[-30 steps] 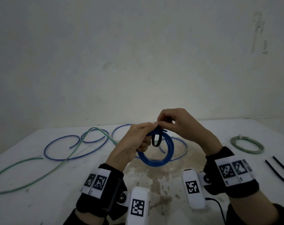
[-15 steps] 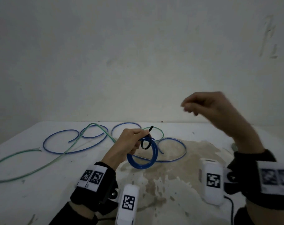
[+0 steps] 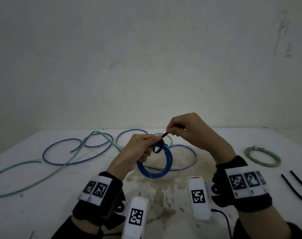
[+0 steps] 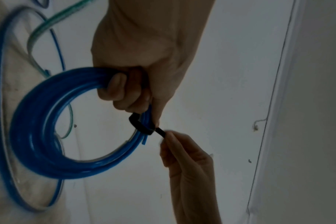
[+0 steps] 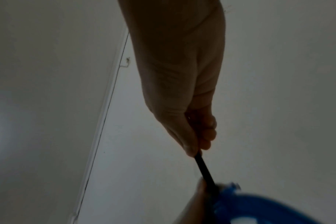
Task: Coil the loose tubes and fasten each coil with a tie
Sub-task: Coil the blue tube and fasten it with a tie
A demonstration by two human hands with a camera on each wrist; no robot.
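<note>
Loose blue and green tubes sprawl on the counter at left; the left hand has its grip closed round the blue coil, held above the counter, while the right hand pinches the black tie looped on it; a tied green coil lies far right

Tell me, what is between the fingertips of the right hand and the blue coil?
A short stretch of the black tie runs from the right hand to the blue coil; nothing else is there. The left wrist view shows it best.
</note>
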